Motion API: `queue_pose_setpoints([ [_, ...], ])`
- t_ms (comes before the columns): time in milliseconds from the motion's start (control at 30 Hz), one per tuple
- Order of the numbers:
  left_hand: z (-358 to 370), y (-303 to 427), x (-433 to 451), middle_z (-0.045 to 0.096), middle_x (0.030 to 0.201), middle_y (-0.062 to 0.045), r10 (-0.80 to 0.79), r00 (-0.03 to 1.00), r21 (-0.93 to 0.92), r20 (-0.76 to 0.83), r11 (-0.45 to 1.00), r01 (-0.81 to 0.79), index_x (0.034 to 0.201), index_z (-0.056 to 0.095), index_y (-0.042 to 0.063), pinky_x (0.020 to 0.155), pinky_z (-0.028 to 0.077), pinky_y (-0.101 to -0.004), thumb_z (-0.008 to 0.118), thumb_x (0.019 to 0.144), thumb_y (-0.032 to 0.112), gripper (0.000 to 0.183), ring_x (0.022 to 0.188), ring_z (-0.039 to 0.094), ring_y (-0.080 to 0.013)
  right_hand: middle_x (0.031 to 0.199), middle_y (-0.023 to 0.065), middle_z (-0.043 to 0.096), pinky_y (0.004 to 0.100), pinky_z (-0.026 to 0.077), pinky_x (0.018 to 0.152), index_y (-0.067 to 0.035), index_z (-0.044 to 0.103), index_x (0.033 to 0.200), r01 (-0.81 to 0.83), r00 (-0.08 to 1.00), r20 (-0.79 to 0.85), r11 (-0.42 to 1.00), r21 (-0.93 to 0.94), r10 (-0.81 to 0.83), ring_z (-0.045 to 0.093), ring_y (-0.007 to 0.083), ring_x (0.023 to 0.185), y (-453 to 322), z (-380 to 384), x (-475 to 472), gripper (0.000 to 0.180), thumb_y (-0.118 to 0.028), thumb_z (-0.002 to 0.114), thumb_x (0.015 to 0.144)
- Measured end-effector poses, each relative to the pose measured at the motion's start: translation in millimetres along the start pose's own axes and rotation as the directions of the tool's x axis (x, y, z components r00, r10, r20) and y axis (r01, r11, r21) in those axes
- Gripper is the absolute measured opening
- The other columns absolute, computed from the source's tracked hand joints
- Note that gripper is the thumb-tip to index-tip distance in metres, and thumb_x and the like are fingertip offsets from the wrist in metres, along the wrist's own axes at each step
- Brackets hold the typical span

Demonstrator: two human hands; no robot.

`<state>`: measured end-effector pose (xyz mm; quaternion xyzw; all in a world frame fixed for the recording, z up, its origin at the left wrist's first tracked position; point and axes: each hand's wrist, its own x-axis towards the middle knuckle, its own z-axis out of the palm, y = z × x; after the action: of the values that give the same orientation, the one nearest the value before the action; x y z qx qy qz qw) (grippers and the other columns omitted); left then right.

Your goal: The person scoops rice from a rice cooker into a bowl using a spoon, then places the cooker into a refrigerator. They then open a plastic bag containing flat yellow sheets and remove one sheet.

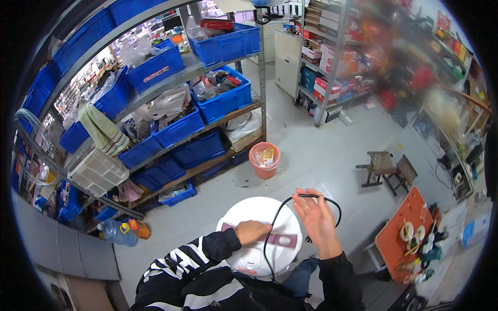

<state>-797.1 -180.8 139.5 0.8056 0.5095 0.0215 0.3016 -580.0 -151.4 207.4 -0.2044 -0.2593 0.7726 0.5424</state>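
A black power cord [277, 213] runs up from the near side of a round white appliance, which looks like a rice cooker [256, 210], with a mauve band across its lid. My left hand [252, 232] is over the lid, its fingers closed on the cord. To the right, my right hand [317, 221] is raised with the palm up and fingers spread; the cord passes over its fingers and bends down behind it. A dark plug end shows just left of the right wrist. Whether the right thumb presses on the cord cannot be told.
Metal shelving with blue bins [227, 97] stands ahead and left. A pink waste bin [264, 161] is on the floor beyond the appliance. Wooden stools [380, 163] and an orange table [400, 229] with bowls are at the right. Large plastic bottles [118, 233] stand at the left.
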Motion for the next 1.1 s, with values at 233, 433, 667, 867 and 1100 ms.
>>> queue_pose_setpoints([
  [233,11,159,177,0.063,0.067,-0.015,-0.289,0.943,-0.157,0.168,0.936,0.315,0.077,0.067,0.005,0.063,0.046,-0.0403,0.043,0.083,0.060,0.061,0.067,0.062,-0.0327,0.106,0.0119,0.056,0.0326,0.044,0.081,-0.005,0.052,0.104,-0.185,0.982,0.026,0.925,0.331,0.187,0.053,0.0216,0.091,-171,-184,47,0.036,-0.038,0.042,0.094],
  [433,-12,216,269,0.062,0.065,-0.017,-0.321,0.937,-0.285,0.140,0.893,0.348,0.074,0.066,0.003,0.060,0.044,-0.0394,0.045,0.086,0.055,0.057,0.062,0.060,-0.0328,0.072,0.0010,0.055,0.0238,0.035,0.049,-0.007,0.058,0.091,-0.133,0.862,-0.245,0.666,0.734,0.443,0.040,0.0106,0.054,-296,-331,51,0.029,-0.033,0.045,0.094],
  [667,-30,293,388,0.056,0.056,-0.016,-0.085,0.975,-0.083,-0.206,0.994,0.069,0.067,0.061,0.002,0.051,0.042,-0.0413,0.053,0.086,0.036,0.039,0.054,0.057,-0.0356,0.063,0.0007,0.049,0.0260,0.032,0.041,-0.002,0.052,0.081,0.026,0.628,-0.661,0.838,0.544,0.410,0.033,0.0103,0.042,-347,-477,83,0.015,-0.013,0.045,0.088],
  [867,-47,342,543,0.054,0.052,-0.011,0.125,0.985,-0.229,-0.121,0.962,-0.150,0.134,0.040,0.008,0.050,0.043,-0.0327,0.062,0.082,0.018,0.057,0.048,0.057,-0.0274,0.068,0.0124,0.057,0.0365,0.039,0.045,0.000,0.050,0.082,-0.368,0.671,-0.705,0.723,-0.585,-0.229,0.048,0.0206,0.047,-497,-524,172,0.015,-0.011,0.040,0.082],
  [1100,-80,376,740,0.055,0.050,-0.009,0.281,0.960,-0.219,-0.008,0.936,-0.276,0.143,0.012,0.006,0.049,0.043,-0.0297,0.063,0.080,0.014,0.082,0.045,0.055,-0.0255,0.079,0.0209,0.063,0.0461,0.049,0.065,-0.017,0.056,0.119,-0.238,0.970,-0.214,-0.271,-0.933,-0.115,0.061,0.0376,0.070,-591,-493,240,0.039,-0.016,0.048,0.080],
])
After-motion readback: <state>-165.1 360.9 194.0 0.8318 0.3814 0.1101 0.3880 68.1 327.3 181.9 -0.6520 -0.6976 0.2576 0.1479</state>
